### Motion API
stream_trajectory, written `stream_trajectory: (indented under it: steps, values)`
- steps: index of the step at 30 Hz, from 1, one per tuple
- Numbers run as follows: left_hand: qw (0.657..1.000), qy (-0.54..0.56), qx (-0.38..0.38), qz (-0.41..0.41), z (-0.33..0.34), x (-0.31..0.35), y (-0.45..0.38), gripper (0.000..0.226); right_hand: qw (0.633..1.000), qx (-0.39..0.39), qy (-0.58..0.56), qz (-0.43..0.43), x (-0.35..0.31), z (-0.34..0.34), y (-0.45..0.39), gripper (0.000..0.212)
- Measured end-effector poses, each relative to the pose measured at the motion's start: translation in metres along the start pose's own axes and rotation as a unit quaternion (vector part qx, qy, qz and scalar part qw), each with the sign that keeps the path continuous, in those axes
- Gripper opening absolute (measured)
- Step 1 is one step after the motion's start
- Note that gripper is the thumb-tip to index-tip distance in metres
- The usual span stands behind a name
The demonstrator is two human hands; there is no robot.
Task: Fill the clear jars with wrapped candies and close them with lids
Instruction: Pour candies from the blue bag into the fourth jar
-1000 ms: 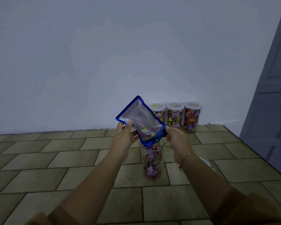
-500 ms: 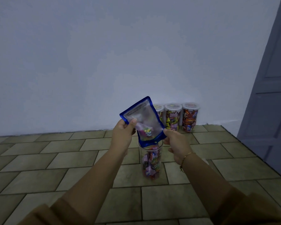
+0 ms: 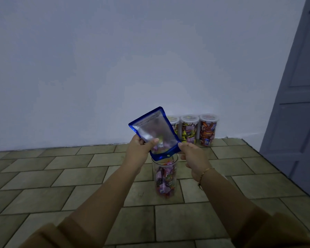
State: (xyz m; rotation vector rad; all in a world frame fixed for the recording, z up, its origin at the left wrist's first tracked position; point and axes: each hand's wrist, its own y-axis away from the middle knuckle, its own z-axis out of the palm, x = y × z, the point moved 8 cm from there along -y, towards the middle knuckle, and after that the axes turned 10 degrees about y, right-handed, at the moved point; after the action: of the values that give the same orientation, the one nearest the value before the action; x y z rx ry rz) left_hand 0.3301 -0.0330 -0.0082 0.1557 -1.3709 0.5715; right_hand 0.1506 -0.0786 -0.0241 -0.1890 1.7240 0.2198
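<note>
Blue-edged pouch (image 3: pixel 155 132) tipped over candy-filled open jar (image 3: pixel 166 176), three lidded jars (image 3: pixel 189 128) behind

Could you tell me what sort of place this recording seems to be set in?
Probably a plain room in a home, worked at floor level: a tiled floor meets a bare pale wall, a panelled door stands on the right, and three lidded candy jars line the wall.

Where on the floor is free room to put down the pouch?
Bare tiles lie left of the open jar, under the left hand. It is crowded by the wall, where three lidded jars stand side by side.
</note>
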Motion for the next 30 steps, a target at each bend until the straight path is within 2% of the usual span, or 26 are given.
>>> stream_trajectory:
  steps: [3, 6, 9, 12, 15, 19, 22, 24, 28, 30]
  values:
    - [0.999, -0.039, 0.019, 0.008, -0.004, 0.001, -0.003, 0.021, 1.0, 0.002, -0.002, -0.005, -0.002, -0.002, 0.0, 0.02]
    - [0.999, -0.048, -0.017, 0.004, 0.005, -0.002, -0.006, 0.027, 1.0, -0.008, 0.011, -0.007, -0.001, -0.001, 0.0, 0.025]
    - [0.998, -0.055, -0.021, -0.023, 0.013, -0.009, -0.007, 0.029, 1.0, -0.015, 0.02, -0.018, -0.002, 0.001, 0.002, 0.025]
    - [0.997, -0.05, -0.028, -0.051, 0.018, -0.017, -0.009, 0.026, 0.999, -0.03, 0.023, -0.031, -0.004, 0.004, 0.003, 0.016]
    - [0.997, -0.03, -0.034, -0.067, 0.022, -0.019, -0.009, 0.027, 0.998, -0.031, 0.029, -0.05, -0.007, 0.005, 0.003, 0.023]
    - [0.996, -0.006, -0.033, -0.079, 0.021, -0.022, -0.007, 0.042, 0.997, -0.036, 0.037, -0.065, -0.008, 0.005, 0.003, 0.026]
    - [0.996, 0.024, -0.039, -0.083, 0.022, -0.018, -0.003, 0.068, 0.996, -0.045, 0.04, -0.063, -0.007, 0.007, 0.004, 0.019]
    - [0.996, 0.024, -0.043, -0.078, 0.022, -0.016, -0.001, 0.077, 0.996, -0.042, 0.044, -0.066, -0.01, 0.007, 0.005, 0.017]
    - [0.998, -0.047, -0.027, -0.041, 0.016, -0.008, -0.005, 0.047, 0.996, -0.025, 0.055, -0.061, -0.011, 0.004, 0.004, 0.016]
    - [0.998, -0.049, -0.024, -0.031, 0.015, -0.005, -0.006, 0.044, 0.998, -0.021, 0.043, -0.051, -0.01, 0.001, 0.003, 0.018]
